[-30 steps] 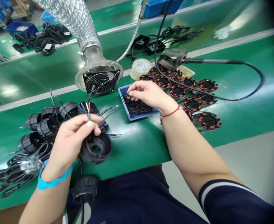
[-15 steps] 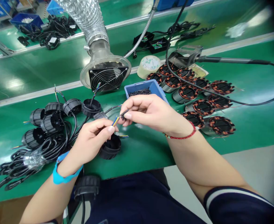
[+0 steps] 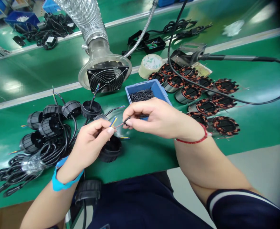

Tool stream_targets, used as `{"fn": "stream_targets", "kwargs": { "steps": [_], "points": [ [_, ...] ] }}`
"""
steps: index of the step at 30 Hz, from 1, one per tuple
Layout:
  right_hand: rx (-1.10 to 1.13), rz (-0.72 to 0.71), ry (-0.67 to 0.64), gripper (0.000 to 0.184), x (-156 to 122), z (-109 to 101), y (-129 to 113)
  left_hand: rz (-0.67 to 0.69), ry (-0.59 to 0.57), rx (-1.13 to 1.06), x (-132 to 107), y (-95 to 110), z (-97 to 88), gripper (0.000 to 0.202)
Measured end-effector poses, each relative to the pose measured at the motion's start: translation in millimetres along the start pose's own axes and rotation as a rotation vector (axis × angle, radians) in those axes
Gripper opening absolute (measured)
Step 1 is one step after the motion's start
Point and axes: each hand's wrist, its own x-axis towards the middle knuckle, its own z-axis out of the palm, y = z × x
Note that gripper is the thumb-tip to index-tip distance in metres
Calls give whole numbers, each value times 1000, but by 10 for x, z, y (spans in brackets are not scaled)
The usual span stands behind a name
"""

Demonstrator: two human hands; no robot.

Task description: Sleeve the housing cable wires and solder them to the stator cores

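Observation:
My left hand (image 3: 89, 143) is closed in a pinch on the coloured wires (image 3: 113, 121) that come out of a round black housing (image 3: 110, 149) lying on the green bench just under it. My right hand (image 3: 154, 117) pinches a short black sleeve (image 3: 126, 120) and holds it against the wire ends, fingertip to fingertip with the left. Right behind my right hand stands a blue tray (image 3: 160, 90) holding many more black sleeves.
Several black housings with cables (image 3: 49, 122) lie at the left. Copper-wound stators (image 3: 201, 92) cover the right side. A fume extractor fan (image 3: 105, 78) on a silver hose stands behind, beside a tape roll (image 3: 150, 65) and a soldering iron (image 3: 225, 58) with its cable.
My right hand left the blue tray with a sleeve and came to meet the left. My left hand lowered the housing to the bench and now the sleeve touches the wire ends.

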Motion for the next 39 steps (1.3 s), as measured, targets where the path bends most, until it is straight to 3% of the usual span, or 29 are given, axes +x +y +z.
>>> {"fn": "stream_targets", "kwargs": {
  "steps": [3, 12, 17, 20, 25, 39],
  "points": [
    [-39, 23, -21, 8, 16, 29, 4, -1, 47, -45, 4, -21, 5, 18],
    [316, 158, -71, 5, 115, 236, 40, -60, 106, -184, 14, -33, -12, 19],
    [638, 114, 152, 7, 142, 220, 88, -63, -11, -168, 1, -34, -28, 22],
    [737, 58, 214, 12, 149, 251, 102, -60, -48, -118, -11, -19, -28, 23],
    [789, 23, 232, 11, 142, 296, 74, -58, -45, -92, -7, -7, -24, 24],
    [621, 45, 220, 11, 129, 290, 67, -50, -27, -106, -13, -10, -26, 22]
  ]
}}
